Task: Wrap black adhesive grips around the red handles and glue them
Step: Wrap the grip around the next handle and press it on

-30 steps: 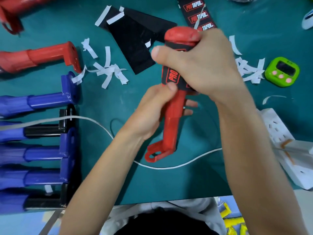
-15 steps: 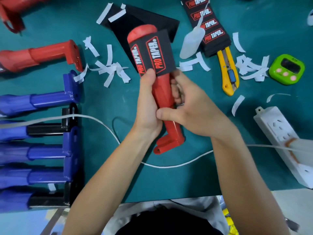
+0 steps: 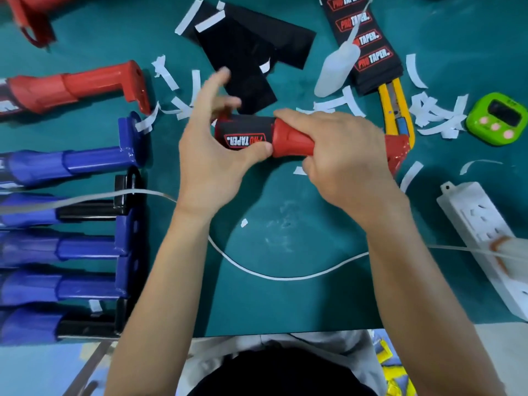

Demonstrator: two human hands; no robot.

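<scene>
One red handle (image 3: 291,140) is held level over the green surface (image 3: 285,295). The right hand (image 3: 343,150) is curled round its bare middle. The left hand (image 3: 208,155) presses its thumb on the black grip (image 3: 243,132) wrapping the handle's end; its blurred fingers appear straight.

My handle (image 3: 294,141) is red, its wrap (image 3: 245,132) black with red-and-white lettering. The table (image 3: 285,295) is teal. At the left edge the handles (image 3: 85,161) are blue; at right, a lime-green timer (image 3: 497,118) and a yellow knife (image 3: 395,110).
</scene>
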